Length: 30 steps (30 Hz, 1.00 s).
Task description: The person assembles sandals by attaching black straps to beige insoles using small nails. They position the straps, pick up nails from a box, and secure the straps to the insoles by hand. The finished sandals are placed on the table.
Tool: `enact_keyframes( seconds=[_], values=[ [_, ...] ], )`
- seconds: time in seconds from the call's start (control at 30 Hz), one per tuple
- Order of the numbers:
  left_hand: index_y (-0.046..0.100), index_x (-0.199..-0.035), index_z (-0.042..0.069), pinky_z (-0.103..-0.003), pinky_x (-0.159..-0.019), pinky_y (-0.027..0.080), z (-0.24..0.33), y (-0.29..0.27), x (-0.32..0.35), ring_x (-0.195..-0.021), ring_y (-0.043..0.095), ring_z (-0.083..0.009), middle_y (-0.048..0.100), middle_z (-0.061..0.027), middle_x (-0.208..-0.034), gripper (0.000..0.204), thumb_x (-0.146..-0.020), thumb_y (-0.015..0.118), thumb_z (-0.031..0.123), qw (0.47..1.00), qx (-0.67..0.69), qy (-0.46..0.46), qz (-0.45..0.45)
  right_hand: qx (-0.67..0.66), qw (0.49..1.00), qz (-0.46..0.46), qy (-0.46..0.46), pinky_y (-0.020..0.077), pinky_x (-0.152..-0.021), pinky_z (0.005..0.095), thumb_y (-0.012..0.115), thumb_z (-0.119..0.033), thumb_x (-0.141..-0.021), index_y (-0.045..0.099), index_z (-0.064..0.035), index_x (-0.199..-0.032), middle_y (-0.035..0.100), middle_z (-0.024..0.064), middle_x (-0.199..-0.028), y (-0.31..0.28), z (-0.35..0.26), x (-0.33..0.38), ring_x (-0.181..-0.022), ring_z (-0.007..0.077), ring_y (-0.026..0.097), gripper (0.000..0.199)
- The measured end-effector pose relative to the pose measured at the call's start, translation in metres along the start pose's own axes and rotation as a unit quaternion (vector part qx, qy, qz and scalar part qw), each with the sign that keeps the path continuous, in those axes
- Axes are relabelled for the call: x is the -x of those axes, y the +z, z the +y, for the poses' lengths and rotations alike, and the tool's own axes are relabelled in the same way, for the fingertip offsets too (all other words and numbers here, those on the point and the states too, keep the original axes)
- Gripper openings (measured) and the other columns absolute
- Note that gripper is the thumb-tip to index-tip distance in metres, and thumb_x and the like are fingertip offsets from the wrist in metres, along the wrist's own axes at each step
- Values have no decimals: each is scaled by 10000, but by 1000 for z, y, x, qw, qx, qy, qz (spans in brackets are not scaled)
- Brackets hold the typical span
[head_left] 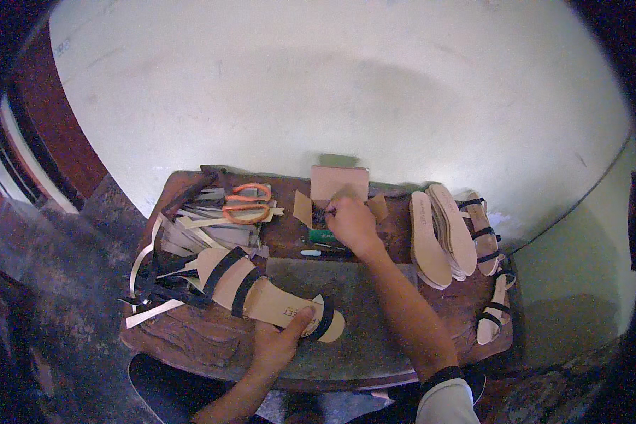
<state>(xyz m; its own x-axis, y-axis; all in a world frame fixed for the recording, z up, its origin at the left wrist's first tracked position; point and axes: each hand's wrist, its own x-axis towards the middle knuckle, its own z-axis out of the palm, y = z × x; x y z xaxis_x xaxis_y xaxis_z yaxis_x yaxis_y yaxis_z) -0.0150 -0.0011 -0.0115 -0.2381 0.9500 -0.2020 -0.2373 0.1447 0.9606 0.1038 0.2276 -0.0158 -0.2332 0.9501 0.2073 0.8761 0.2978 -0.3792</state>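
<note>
My left hand (277, 348) grips a tan-soled sandal (272, 300) near its heel, with the thumb on top of the footbed. Three black straps cross this sandal, which is tilted with its toe to the upper left. Farther back, my right hand (353, 225) is over a small green box (321, 236) whose cardboard flaps stand open. Its fingertips are pinched together at the box's mouth, above dark contents too small to name. Whatever the fingers hold, if anything, is hidden. A light blue capped pen (321, 253) lies just in front of the box.
Orange-handled scissors (249, 205) rest on a heap of grey and cream strips at the left. Black straps (164, 283) spill beside them. At the right stand several stacked soles (431, 244) and strapped sandals (493, 314). The brown table (212, 346) meets a white wall (275, 99).
</note>
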Motion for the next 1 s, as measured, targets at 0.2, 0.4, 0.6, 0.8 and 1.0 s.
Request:
enact_keyframes(
  seconds=[0.2, 0.4, 0.6, 0.8, 1.0],
  values=[
    [536, -1071, -13, -301, -793, 490, -11, 0, 0, -897, 612, -174, 622, -91, -987, 310, -845, 668, 153, 999, 39, 35, 10, -12, 999, -40, -18, 513, -745, 490, 604, -88, -748, 595, 53, -928, 619, 263, -938, -2, -6, -6, -862, 421, 622, 229],
    [518, -1102, -14, -305, -800, 487, 6, 3, 2, -915, 606, -178, 615, -96, -1018, 348, -846, 671, 166, 1000, -3, 30, -6, 16, 999, -33, 26, 501, -761, 459, 619, -123, -750, 648, -42, -846, 643, 205, -875, 1, 1, -8, -844, 414, 609, 129],
    [493, -1132, -19, -314, -815, 483, -3, 0, 0, -941, 598, -179, 607, -106, -1046, 394, -837, 681, 161, 999, 0, 37, 11, -233, 972, -25, -16, 509, -701, 357, 606, -112, -798, 599, 1, -846, 653, 148, -794, -13, 16, -6, -748, 249, 647, 123],
    [495, -1121, -20, -314, -827, 480, 0, 12, 1, -945, 598, -189, 607, -107, -1040, 403, -824, 694, 164, 999, -1, 46, 21, -307, 945, 27, -111, 482, -649, 256, 635, -99, -821, 569, -10, -900, 614, 53, -734, -39, 44, 26, -690, 106, 573, 135],
    [493, -1130, -22, -312, -820, 484, 0, 2, 3, -935, 604, -191, 611, -111, -1039, 407, -823, 692, 156, 999, -5, 40, 23, -393, 914, -97, 31, 470, -667, 252, 661, -173, -841, 615, -36, -831, 612, 25, -773, -93, 5, 95, -731, 98, 569, 145]
  ],
)
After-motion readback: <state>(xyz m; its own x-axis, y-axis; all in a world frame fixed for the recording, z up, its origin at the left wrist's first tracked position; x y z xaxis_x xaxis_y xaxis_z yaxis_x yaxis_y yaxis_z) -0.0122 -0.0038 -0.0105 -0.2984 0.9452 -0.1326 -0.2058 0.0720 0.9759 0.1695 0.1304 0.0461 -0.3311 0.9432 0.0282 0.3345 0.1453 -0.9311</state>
